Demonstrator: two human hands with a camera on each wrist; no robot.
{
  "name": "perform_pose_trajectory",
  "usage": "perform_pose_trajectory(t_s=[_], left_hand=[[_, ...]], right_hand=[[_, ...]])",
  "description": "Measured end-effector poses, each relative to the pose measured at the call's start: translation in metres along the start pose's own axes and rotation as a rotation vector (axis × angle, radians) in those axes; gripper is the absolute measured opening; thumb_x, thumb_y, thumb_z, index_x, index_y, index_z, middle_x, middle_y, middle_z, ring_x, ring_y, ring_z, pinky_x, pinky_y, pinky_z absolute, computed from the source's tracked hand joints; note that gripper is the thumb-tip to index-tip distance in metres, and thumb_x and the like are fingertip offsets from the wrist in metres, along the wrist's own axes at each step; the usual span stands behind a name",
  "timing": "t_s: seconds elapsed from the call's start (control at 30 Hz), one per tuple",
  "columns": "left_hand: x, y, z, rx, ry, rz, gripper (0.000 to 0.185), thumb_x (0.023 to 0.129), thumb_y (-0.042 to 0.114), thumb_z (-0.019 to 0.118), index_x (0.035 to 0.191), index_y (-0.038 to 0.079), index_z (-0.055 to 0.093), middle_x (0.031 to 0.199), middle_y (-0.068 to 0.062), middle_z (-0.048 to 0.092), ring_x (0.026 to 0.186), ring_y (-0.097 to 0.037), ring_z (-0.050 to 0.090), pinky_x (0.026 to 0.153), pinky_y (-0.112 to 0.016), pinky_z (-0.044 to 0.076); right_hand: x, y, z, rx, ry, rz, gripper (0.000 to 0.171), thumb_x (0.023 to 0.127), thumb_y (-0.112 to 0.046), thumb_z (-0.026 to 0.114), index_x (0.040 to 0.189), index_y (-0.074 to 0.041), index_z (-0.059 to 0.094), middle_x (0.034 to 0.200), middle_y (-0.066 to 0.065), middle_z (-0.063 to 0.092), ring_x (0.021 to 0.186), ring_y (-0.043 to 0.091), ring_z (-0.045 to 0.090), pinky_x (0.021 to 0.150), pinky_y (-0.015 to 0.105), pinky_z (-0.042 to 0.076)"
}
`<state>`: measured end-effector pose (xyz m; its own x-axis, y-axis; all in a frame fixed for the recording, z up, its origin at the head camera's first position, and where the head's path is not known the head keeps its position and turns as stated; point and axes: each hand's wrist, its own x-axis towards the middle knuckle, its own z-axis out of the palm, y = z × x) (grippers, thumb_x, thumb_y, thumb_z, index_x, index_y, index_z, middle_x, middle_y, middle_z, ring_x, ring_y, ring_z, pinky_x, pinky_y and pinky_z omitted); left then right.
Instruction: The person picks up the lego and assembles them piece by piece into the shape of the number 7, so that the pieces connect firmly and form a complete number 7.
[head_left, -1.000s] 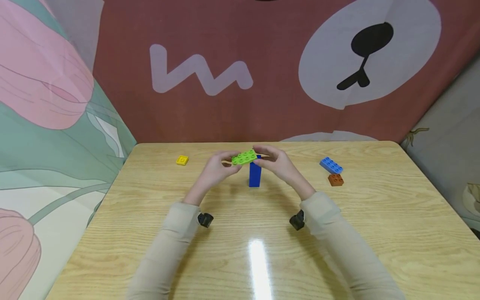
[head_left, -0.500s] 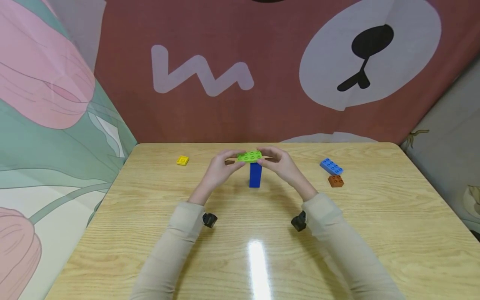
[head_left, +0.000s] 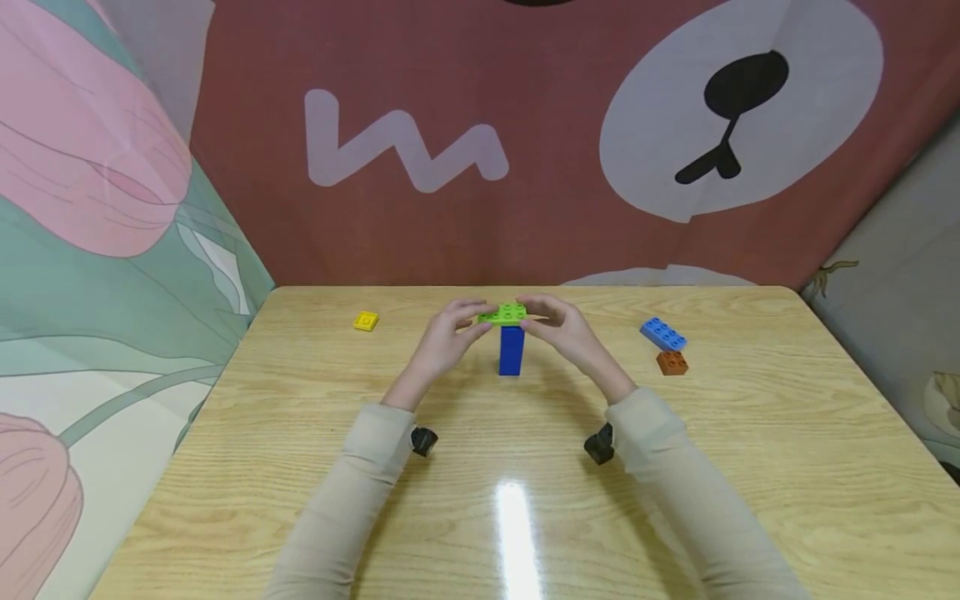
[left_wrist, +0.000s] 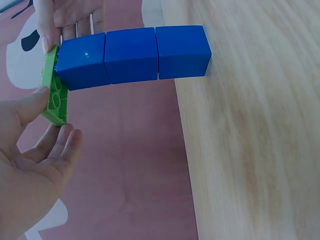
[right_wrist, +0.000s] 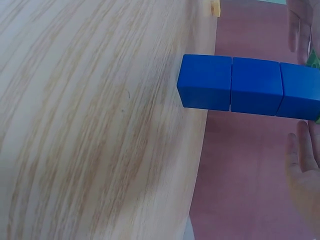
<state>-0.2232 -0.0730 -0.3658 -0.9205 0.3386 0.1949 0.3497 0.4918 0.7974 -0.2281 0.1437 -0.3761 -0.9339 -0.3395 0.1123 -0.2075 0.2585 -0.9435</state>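
A tower of three dark blue bricks [head_left: 511, 351] stands upright in the middle of the wooden table [head_left: 480, 500]. A flat green studded plate [head_left: 504, 313] lies across the tower's top. My left hand [head_left: 471, 322] pinches the plate's left end and my right hand [head_left: 536, 320] pinches its right end. In the left wrist view the green plate [left_wrist: 54, 90] lies against the end of the blue tower [left_wrist: 132, 55], with my thumb [left_wrist: 25, 107] on its edge. The right wrist view shows the blue tower [right_wrist: 245, 85] and only a sliver of the plate [right_wrist: 314, 60].
A small yellow plate [head_left: 365, 321] lies at the back left. A light blue brick [head_left: 662, 332] and a brown brick [head_left: 671, 362] lie to the right. Patterned cloth hangs behind the table and along its left side.
Both hands have carried the green plate a little to the right and levelled it over the top of the blue tower. The tower has not moved.
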Motion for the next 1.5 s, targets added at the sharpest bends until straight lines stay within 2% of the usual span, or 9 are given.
perform_pose_trajectory(t_s=[0.23,0.37,0.6,0.8,0.9,1.1,1.2,1.33,1.5], left_hand=[[-0.002,0.001,-0.001,0.009,-0.004,0.017,0.031,0.096,0.017,0.058,0.125,0.010,0.064,0.138,-0.014,0.051,0.129,-0.030,0.049,0.105,-0.043,0.047],[-0.003,0.000,-0.001,0.019,-0.001,0.046,0.030,0.095,0.016,0.058,0.123,0.008,0.065,0.136,-0.015,0.052,0.129,-0.031,0.049,0.105,-0.043,0.047],[-0.004,0.001,-0.002,0.073,0.004,0.079,0.029,0.094,0.015,0.059,0.122,0.008,0.066,0.135,-0.016,0.052,0.127,-0.033,0.050,0.104,-0.045,0.048],[-0.004,0.000,-0.001,0.136,0.024,0.103,0.029,0.094,0.014,0.060,0.122,0.009,0.066,0.136,-0.016,0.053,0.126,-0.034,0.051,0.102,-0.047,0.049],[-0.005,0.001,0.001,0.226,0.054,0.159,0.028,0.093,0.012,0.062,0.120,0.009,0.067,0.135,-0.015,0.055,0.125,-0.032,0.053,0.101,-0.045,0.050],[-0.005,0.005,0.005,0.512,0.099,0.356,0.028,0.091,0.013,0.065,0.117,0.006,0.066,0.128,-0.011,0.062,0.121,-0.026,0.058,0.103,-0.036,0.049],[-0.006,0.005,0.007,0.614,0.122,0.438,0.028,0.089,0.014,0.068,0.115,0.004,0.066,0.125,-0.011,0.065,0.119,-0.024,0.060,0.104,-0.037,0.048],[-0.006,0.005,0.008,0.674,0.158,0.514,0.028,0.086,0.013,0.071,0.112,0.004,0.066,0.121,-0.011,0.066,0.114,-0.024,0.063,0.101,-0.038,0.050],[-0.007,0.003,0.008,0.705,0.179,0.569,0.031,0.086,0.015,0.071,0.115,0.006,0.067,0.120,-0.011,0.066,0.113,-0.025,0.063,0.099,-0.037,0.052]], right_hand=[[0.000,0.004,0.001,-0.012,0.001,-0.010,0.044,0.097,-0.018,0.056,0.138,-0.004,0.047,0.138,0.019,0.051,0.128,0.033,0.049,0.106,0.049,0.043],[-0.001,0.004,0.004,-0.062,0.026,-0.069,0.046,0.095,-0.016,0.059,0.138,-0.005,0.047,0.141,0.016,0.049,0.130,0.032,0.046,0.107,0.049,0.042],[-0.002,0.001,0.010,-0.358,0.129,-0.347,0.038,0.088,-0.008,0.067,0.125,-0.004,0.062,0.132,0.015,0.058,0.126,0.032,0.052,0.105,0.051,0.044],[-0.003,0.006,0.011,-0.521,0.165,-0.571,0.034,0.084,0.000,0.069,0.117,0.002,0.066,0.122,0.018,0.064,0.114,0.033,0.061,0.096,0.044,0.052],[-0.003,0.008,0.011,-0.579,0.177,-0.627,0.035,0.083,-0.001,0.070,0.118,0.002,0.065,0.122,0.018,0.064,0.113,0.032,0.062,0.095,0.042,0.053],[-0.004,0.012,0.010,-0.687,0.191,-0.700,0.041,0.079,-0.003,0.075,0.118,0.002,0.065,0.123,0.018,0.063,0.114,0.032,0.061,0.095,0.040,0.054],[-0.003,0.015,0.011,-0.711,0.196,-0.722,0.042,0.078,-0.004,0.076,0.118,0.001,0.065,0.123,0.017,0.063,0.114,0.031,0.061,0.096,0.040,0.053],[-0.004,0.016,0.012,-0.724,0.217,-0.754,0.042,0.077,-0.004,0.077,0.118,0.001,0.065,0.122,0.018,0.064,0.113,0.032,0.061,0.095,0.040,0.053],[-0.004,0.018,0.014,-0.737,0.247,-0.787,0.043,0.076,-0.002,0.078,0.117,0.002,0.066,0.121,0.019,0.065,0.111,0.034,0.063,0.093,0.041,0.054]])
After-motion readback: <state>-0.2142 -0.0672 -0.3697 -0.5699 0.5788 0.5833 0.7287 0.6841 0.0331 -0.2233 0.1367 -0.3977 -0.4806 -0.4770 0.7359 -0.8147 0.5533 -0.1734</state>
